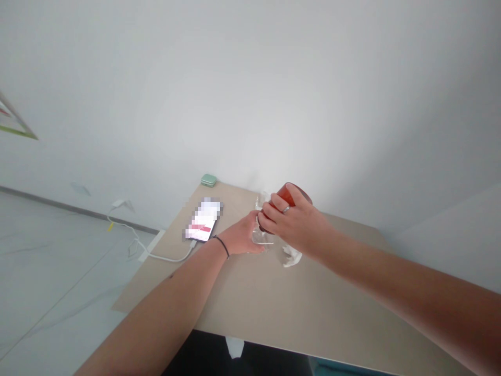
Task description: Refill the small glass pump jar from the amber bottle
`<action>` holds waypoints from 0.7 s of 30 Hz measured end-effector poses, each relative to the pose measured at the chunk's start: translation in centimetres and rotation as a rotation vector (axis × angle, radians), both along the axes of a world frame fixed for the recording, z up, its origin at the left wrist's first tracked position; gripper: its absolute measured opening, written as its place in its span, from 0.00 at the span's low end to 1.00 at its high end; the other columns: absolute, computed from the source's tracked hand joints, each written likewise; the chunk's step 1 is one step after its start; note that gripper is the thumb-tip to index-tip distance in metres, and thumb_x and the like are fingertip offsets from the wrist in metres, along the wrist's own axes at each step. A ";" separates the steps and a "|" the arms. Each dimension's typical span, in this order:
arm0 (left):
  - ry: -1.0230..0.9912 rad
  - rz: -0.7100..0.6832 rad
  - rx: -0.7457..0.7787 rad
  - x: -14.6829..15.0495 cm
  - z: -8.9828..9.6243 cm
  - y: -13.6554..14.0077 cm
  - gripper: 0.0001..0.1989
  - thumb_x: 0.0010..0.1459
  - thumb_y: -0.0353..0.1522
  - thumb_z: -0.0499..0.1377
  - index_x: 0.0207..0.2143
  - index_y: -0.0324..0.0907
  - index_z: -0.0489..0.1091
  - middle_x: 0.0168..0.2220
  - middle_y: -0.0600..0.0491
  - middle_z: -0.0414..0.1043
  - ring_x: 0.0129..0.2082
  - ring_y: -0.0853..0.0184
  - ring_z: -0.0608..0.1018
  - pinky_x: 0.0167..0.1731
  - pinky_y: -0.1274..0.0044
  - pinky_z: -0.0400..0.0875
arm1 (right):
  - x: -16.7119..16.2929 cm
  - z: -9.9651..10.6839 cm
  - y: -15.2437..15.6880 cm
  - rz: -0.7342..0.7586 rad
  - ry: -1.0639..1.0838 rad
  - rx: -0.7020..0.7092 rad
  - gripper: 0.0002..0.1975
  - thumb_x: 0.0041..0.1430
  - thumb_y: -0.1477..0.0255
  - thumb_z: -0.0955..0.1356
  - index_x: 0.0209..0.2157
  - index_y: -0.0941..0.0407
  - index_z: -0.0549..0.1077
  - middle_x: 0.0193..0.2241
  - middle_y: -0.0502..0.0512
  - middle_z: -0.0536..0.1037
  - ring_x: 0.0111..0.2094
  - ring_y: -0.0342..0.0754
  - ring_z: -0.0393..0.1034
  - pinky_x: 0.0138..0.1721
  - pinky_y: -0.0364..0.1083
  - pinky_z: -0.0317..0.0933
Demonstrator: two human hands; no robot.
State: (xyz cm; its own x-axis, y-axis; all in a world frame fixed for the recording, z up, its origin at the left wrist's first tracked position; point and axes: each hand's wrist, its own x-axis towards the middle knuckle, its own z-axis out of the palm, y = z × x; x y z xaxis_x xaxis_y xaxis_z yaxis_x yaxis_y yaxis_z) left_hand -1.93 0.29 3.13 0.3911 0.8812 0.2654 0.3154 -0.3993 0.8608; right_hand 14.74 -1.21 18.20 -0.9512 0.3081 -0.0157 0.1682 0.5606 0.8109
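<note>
My right hand is wrapped round a reddish-brown bottle, which is tilted with its lower-left end at a clear container. My left hand grips that see-through container from the left, thumb and fingers around its side. The hands almost meet, and the bottle's mouth is hidden behind my right fingers. Whether anything flows from the bottle cannot be made out. Just below my right hand, a crumpled white tissue lies on the beige table.
Left of my hands lies a phone with its screen lit, a white cable plugged into it and trailing off the table's left edge. A small green case sits at the back left corner. A white wall stands behind the table.
</note>
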 end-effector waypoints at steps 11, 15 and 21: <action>0.003 0.002 0.042 0.0 -0.2 0.1 0.44 0.43 0.37 0.71 0.60 0.44 0.54 0.57 0.44 0.65 0.56 0.51 0.72 0.56 0.60 0.67 | -0.1 0.0 -0.1 -0.012 -0.009 0.015 0.13 0.65 0.74 0.62 0.49 0.54 0.71 0.45 0.56 0.77 0.49 0.57 0.64 0.56 0.65 0.48; -0.001 -0.001 0.042 0.1 -0.5 0.3 0.45 0.42 0.37 0.72 0.60 0.44 0.54 0.57 0.44 0.65 0.57 0.51 0.71 0.57 0.59 0.66 | -0.1 0.0 -0.1 -0.016 -0.011 0.009 0.13 0.65 0.74 0.62 0.50 0.55 0.70 0.45 0.57 0.76 0.49 0.57 0.65 0.56 0.65 0.49; -0.025 -0.005 0.023 0.1 -1.0 0.5 0.46 0.42 0.38 0.72 0.61 0.45 0.53 0.58 0.43 0.65 0.57 0.50 0.71 0.56 0.59 0.67 | -0.1 0.1 -0.2 -0.032 -0.002 -0.002 0.14 0.65 0.75 0.62 0.50 0.54 0.71 0.44 0.57 0.77 0.49 0.56 0.64 0.55 0.64 0.48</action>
State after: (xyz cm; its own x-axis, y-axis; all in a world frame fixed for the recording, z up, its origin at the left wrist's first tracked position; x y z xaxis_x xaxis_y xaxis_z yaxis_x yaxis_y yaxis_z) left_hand -1.87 0.78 2.17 0.3887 0.8727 0.2955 0.2916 -0.4208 0.8590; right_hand 14.66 -1.42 18.28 -0.9409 0.3382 -0.0187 0.1840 0.5566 0.8101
